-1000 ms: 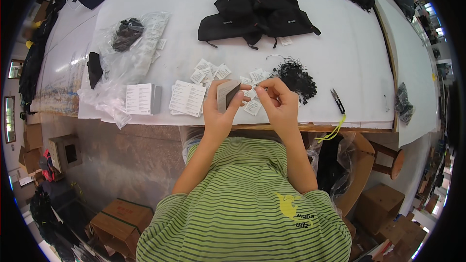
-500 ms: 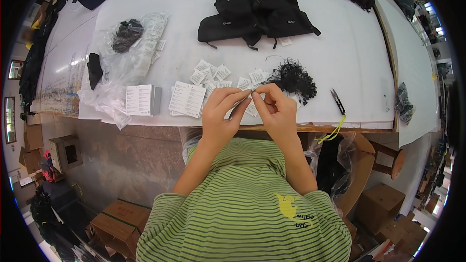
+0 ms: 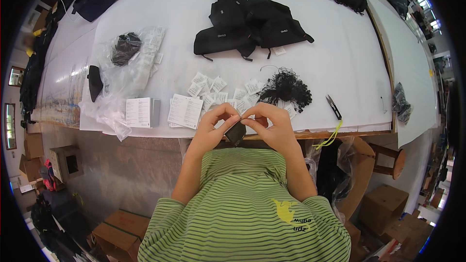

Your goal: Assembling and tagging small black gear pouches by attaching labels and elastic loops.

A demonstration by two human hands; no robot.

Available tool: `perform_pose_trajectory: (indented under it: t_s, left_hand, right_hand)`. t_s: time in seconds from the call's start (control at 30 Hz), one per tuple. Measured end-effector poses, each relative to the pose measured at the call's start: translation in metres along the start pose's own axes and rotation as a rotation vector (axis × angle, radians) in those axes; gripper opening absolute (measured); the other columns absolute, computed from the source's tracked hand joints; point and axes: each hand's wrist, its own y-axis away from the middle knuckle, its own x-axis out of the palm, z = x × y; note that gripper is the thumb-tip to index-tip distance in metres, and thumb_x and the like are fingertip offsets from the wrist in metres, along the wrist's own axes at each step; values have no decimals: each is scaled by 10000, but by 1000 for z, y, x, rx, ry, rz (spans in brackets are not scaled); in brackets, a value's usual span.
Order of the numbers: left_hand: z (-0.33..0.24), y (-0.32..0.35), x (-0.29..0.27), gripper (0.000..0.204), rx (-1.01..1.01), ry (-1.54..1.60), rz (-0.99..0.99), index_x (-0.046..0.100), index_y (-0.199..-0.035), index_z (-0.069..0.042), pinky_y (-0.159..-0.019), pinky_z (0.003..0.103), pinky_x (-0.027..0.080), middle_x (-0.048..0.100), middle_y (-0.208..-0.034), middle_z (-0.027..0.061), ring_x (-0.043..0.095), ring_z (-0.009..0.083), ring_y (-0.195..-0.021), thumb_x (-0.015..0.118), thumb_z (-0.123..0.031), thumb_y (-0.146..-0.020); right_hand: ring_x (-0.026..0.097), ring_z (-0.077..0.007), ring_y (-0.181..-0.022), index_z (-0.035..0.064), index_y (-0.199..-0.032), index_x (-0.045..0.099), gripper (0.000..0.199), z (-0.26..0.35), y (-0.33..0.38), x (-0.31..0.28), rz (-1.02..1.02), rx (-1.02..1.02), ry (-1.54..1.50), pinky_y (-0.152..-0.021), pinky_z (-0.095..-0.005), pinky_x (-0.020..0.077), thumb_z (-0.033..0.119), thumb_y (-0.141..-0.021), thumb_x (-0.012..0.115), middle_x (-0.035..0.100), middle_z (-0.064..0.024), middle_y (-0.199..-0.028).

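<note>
Close to my body, at the table's front edge, both hands meet fingertip to fingertip. A small dark flat tag (image 3: 236, 134) hangs below the fingers, its upper edge pinched by my left hand (image 3: 209, 127). My right hand (image 3: 273, 125) pinches at the same top corner; any cord there is too fine to make out. Just beyond lie loose white printed labels (image 3: 208, 87) and a tangled heap of black strings (image 3: 286, 88). Left of them sit white printed cards (image 3: 185, 110) and a neat card stack (image 3: 140, 112).
Black fabric pouches (image 3: 252, 24) lie farther back. On the left are a clear plastic bag (image 3: 119, 73) and a small black pouch (image 3: 94, 83). Thread snips (image 3: 334, 107) with a yellow cord rest at the right. A stool (image 3: 391, 161) and cardboard boxes (image 3: 119, 228) stand below table level.
Both hands have come back toward my body. The dark tag, mostly hidden behind the fingers before, now hangs in plain sight. The whole view has shifted slightly.
</note>
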Motion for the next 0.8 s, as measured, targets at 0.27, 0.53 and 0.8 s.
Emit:
perform_pose_trajectory:
  t_s: [0.27,0.53,0.8]
  left_hand:
    - [-4,-22,10,89,73,-49,-22,578,-841,2,-703,231,429,571,-766,4,530,80,-728,595,-80,-875]
    - [11,-164,9,97,267,-391,-229,631,-944,-69,-682,266,457,571,-978,72,557,142,-777,612,-116,-861]
    - [64,-204,-4,143,547,-1083,-320,652,-876,-106,-792,375,457,539,-1065,87,539,286,-924,651,-67,-739]
  right_hand:
    - [434,-41,-554,23,-854,612,146,-21,-13,-5,24,117,-229,-518,-202,343,150,-834,680,519,16,-619]
    - [417,-19,-566,23,-857,636,119,-11,-31,-42,-183,200,-215,-522,-182,312,141,-864,647,502,41,-614]
    - [317,-17,-526,13,-809,656,113,8,-5,-56,-393,137,-80,-480,-200,243,114,-805,707,423,70,-567]
